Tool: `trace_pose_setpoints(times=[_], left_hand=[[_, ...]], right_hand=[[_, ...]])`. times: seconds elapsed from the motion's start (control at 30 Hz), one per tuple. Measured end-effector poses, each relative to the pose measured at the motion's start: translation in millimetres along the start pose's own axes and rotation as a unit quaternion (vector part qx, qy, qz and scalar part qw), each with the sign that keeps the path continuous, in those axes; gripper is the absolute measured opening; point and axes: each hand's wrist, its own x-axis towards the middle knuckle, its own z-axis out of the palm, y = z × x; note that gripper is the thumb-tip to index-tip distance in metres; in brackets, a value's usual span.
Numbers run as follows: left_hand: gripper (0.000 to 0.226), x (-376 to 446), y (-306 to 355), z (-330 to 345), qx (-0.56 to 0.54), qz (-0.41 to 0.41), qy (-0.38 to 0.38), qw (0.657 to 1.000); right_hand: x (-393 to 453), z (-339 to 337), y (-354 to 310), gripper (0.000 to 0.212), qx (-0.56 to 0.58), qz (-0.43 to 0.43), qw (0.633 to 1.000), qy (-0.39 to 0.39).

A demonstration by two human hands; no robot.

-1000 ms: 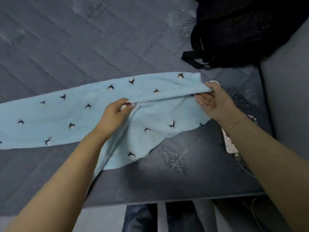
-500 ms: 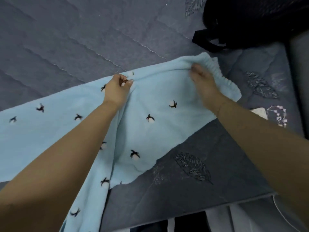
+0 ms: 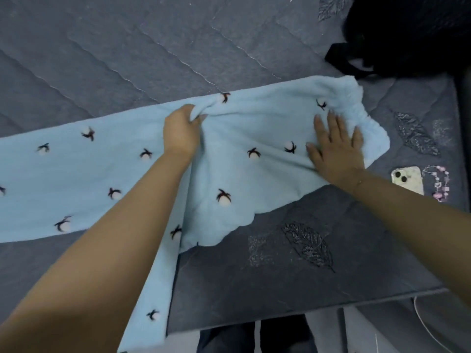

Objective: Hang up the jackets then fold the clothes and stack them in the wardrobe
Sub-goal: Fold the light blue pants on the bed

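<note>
Plainly, the light blue trousers point(image 3: 254, 128) lay across the quilted bed point(image 3: 127, 47), one leg hanging over its near edge. The left hand point(image 3: 182, 128) pinched a fold mid-garment; the right hand point(image 3: 334, 146) pressed flat beside the waistband. Pulling unevenly could have dragged that dangling leg off, or bunched the fleece.

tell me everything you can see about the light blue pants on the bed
The light blue pants look like soft fleece, dotted with small white puffs that have dark sprigs. They lie across the dark grey quilted bedspread, gathered elastic waistband at the right, one leg stretching left out of view, the other hanging over the bed's near edge. The left hand pinches a raised fold near the far edge; the right hand presses flat near the waistband. The cloth is wrinkled between them.
</note>
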Motion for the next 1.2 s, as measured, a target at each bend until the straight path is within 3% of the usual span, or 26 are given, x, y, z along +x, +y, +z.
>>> trace_pose_setpoints(times=[0.13, 0.23, 0.37, 0.5, 0.67, 0.73, 0.9, 1.0, 1.2], left_hand=[[0.037, -8.9, -6.9, -7.7, 0.042, 0.019, -0.065, 0.997], [0.053, -62.5, -24.0, -29.7, 0.034, 0.032, 0.006, 0.999], [0.039, -174.6, -68.7, -51.2, 0.039, 0.036, 0.088, 0.995], [0.036, -291.3, -117.6, -47.5, 0.075, -0.052, 0.079, 0.993], [0.081, -365.7, -157.3, -32.9, 0.135, -0.208, 0.01, 0.969], [0.088, -368.5, -165.3, -30.3, 0.141, -0.239, -0.007, 0.961], [0.06, -364.7, -171.9, -25.7, 0.121, -0.21, 0.052, 0.969], [0.045, -366.0, -182.2, -37.7, 0.008, -0.209, 0.089, 0.974], [0.042, -354.7, -208.1, -104.0, -0.055, -0.151, 0.009, 0.987]], right_hand=[[-26.1, -11.2, -48.7, 0.064, 0.083, 0.01, 0.996, 0.044], [-65.9, -14.7, -93.8, 0.061, 0.166, -0.087, 0.981, 0.044], [-114.4, -7.8, -150.0, 0.05, 0.216, -0.22, 0.951, 0.005], [-157.7, 8.6, -187.6, 0.039, 0.241, -0.299, 0.923, -0.011], [-208.9, 35.1, -210.0, 0.035, 0.236, -0.34, 0.909, -0.056], [-223.2, 42.6, -214.1, 0.037, 0.236, -0.344, 0.906, -0.075], [-244.1, 50.3, -228.0, 0.043, 0.236, -0.308, 0.909, -0.153], [-246.4, 50.1, -236.0, 0.045, 0.225, -0.312, 0.908, -0.166], [-232.6, 33.0, -260.4, 0.05, 0.193, -0.379, 0.895, -0.135]])
